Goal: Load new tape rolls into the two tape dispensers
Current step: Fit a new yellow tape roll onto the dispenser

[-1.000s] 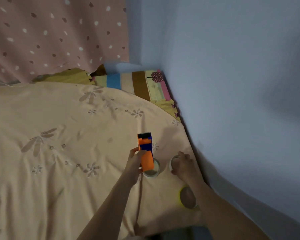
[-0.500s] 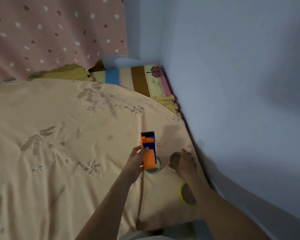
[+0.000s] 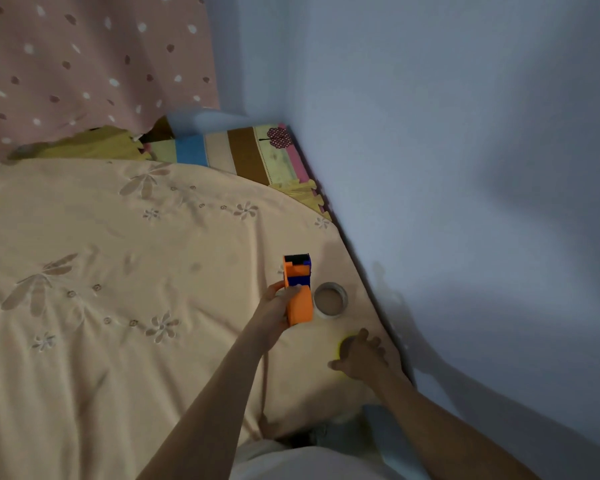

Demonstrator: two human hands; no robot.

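Our left hand (image 3: 274,306) is wrapped around the orange dispenser (image 3: 298,292), a tape roll (image 3: 330,301) lying just right of it. Our right hand (image 3: 362,356) covers a yellow roll (image 3: 342,348); can't tell if it's gripping.

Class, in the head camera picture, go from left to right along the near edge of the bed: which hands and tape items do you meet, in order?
left hand → orange tape dispenser → tape roll → right hand, spread over a yellow roll

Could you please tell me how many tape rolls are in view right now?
2: a pale roll beside the orange dispenser, and a yellow roll mostly hidden under the right hand. Others may be hidden.
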